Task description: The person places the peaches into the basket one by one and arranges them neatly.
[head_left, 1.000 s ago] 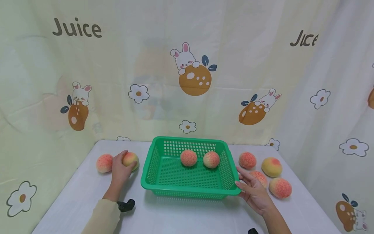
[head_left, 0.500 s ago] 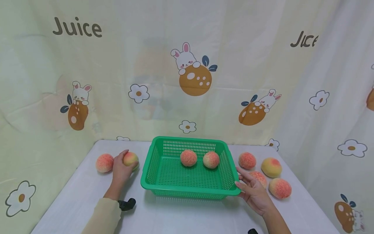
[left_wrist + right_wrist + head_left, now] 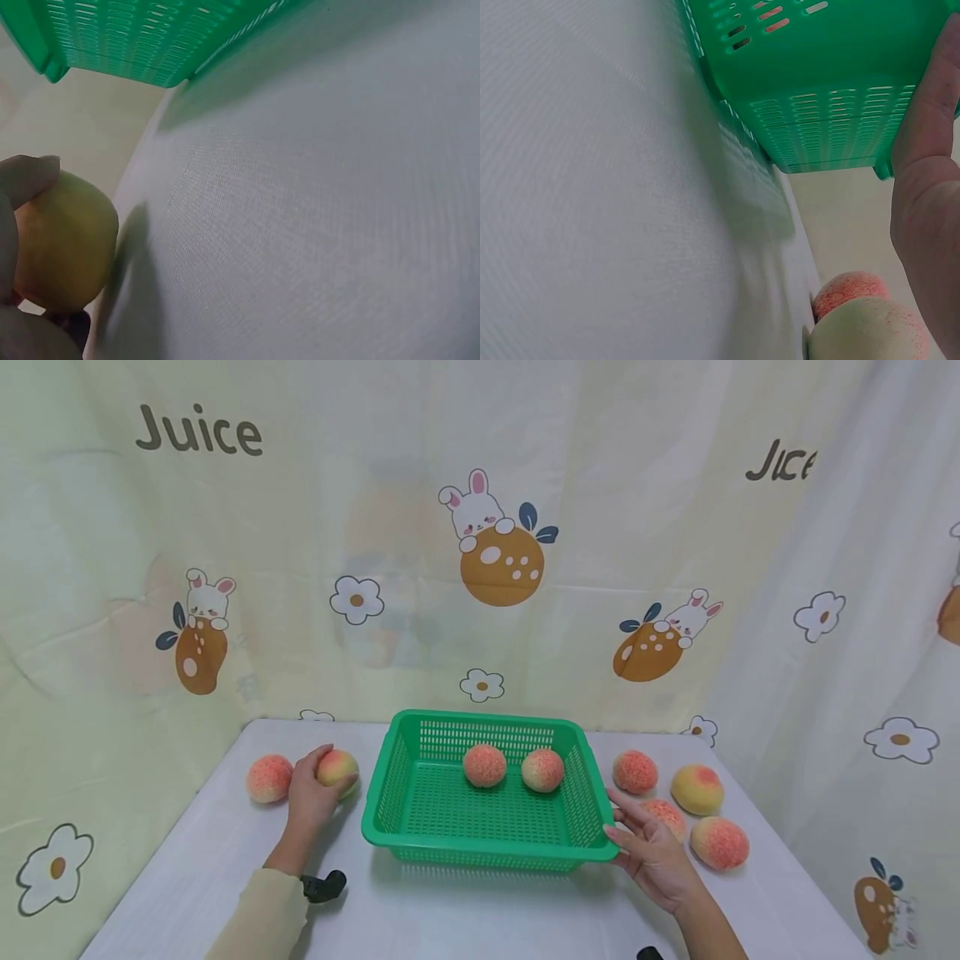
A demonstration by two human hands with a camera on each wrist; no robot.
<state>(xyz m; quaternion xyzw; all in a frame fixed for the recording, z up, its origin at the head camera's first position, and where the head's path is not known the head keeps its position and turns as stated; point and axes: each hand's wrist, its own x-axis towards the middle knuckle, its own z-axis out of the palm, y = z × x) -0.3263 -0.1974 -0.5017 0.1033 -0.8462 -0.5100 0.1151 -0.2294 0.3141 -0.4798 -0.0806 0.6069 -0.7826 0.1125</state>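
Note:
My left hand (image 3: 309, 797) grips a yellow peach with a red blush (image 3: 338, 767) on the left part of the table. Thumb and fingers sit on opposite sides of that peach (image 3: 71, 240) in the left wrist view. A pink peach (image 3: 269, 778) lies just left of this hand. My right hand (image 3: 656, 860) holds the front right corner of the green plastic basket (image 3: 487, 846), thumb on the rim, other fingers along the outer side. Inside the basket are a pink peach (image 3: 484, 766) and a pale, pink-blushed peach (image 3: 543, 770).
Right of the basket lie several more peaches: a red-pink one (image 3: 635, 772), a yellow one (image 3: 697, 789), a large pink one (image 3: 720, 842) and one partly behind my right hand (image 3: 664, 817). A printed curtain (image 3: 405, 652) hangs behind the white-covered table (image 3: 465, 914).
Hardly anything differs. My left hand and the yellow peach have shifted very slightly to the right; the right hand and the basket stay where they were.

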